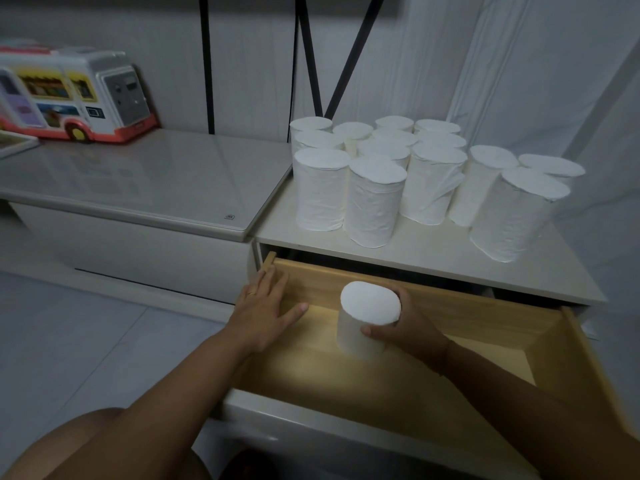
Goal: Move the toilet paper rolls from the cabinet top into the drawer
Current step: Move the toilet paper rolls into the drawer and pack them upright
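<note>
Upright rolls (408, 178) are crowding the cabinet top (433, 252) while the right hand (408, 327) is gripping the first roll (367, 320) inside the open drawer (585, 362), the left hand (266, 306) resting flat on its edge.

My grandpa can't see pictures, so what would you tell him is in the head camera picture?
A person's right hand holds one toilet paper roll upright inside an open wooden drawer, while the left hand rests flat on the drawer's left wall. More rolls stand on the cabinet top behind, and a toy bus sits further left.
</note>
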